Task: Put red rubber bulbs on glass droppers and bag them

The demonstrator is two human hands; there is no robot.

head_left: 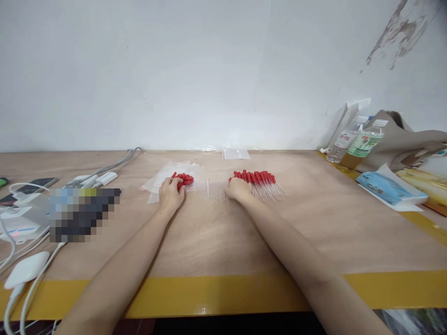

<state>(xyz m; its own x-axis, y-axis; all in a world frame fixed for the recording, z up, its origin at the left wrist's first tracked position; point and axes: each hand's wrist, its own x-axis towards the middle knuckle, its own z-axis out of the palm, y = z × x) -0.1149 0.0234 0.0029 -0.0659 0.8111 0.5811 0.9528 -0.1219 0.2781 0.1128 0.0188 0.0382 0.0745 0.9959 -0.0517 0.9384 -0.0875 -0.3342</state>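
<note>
My left hand [171,191] rests on a small heap of red rubber caps [184,180] lying on clear plastic bags [159,182]; its fingers curl over the caps. My right hand [237,188] lies between a row of bare clear glass tubes [212,190] and a row of tubes fitted with red caps [260,182]. Its fingers are bent down onto the tubes; what they grip is hidden.
A wooden table with a yellow front edge [223,291] runs to a white wall. Chargers, cables and phones [26,200] crowd the left. Two bottles [352,139], a bag and a blue packet [387,188] sit at the right. A small clear bag [235,154] lies by the wall.
</note>
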